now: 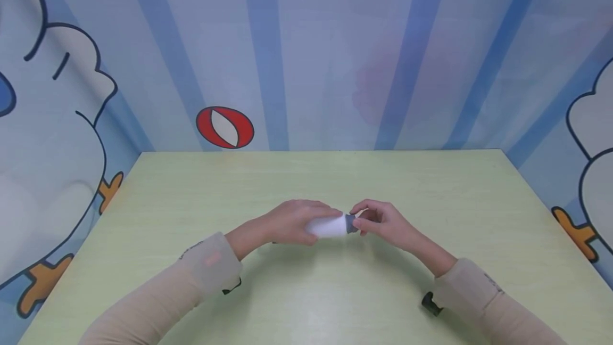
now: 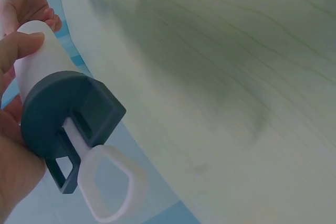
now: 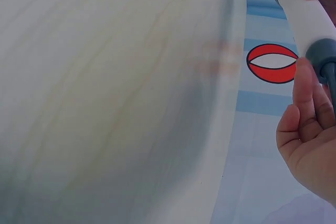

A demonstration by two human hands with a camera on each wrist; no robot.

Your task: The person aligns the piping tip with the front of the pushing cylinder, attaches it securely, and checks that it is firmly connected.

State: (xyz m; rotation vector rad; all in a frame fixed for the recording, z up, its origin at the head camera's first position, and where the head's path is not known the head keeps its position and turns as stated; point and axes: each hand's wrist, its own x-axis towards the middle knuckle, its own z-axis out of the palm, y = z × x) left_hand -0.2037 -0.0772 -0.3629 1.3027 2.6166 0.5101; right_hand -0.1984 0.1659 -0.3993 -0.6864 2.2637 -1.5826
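Observation:
A white-barrelled syringe (image 1: 329, 227) lies nearly level above the table. My left hand (image 1: 296, 221) grips its barrel, thumb on the near side and fingers over the top. The left wrist view shows the dark grey flanged collar (image 2: 44, 111) at its rear, with a white ring handle (image 2: 137, 184) on the plunger rod. At the front end, my right hand (image 1: 383, 223) pinches the dark grey cap (image 1: 351, 223) with curled fingers. A thin dark nozzle (image 3: 330, 80) sticks out of that cap in the right wrist view; its tip is out of frame.
Beneath both hands is a pale green-yellow table (image 1: 316, 302). A blue striped wall (image 1: 325, 57) with a red and white oval (image 1: 203, 128) stands behind it. Printed cartoon figures cover the side panels. Dark straps' ends show under both sleeves (image 1: 158, 297).

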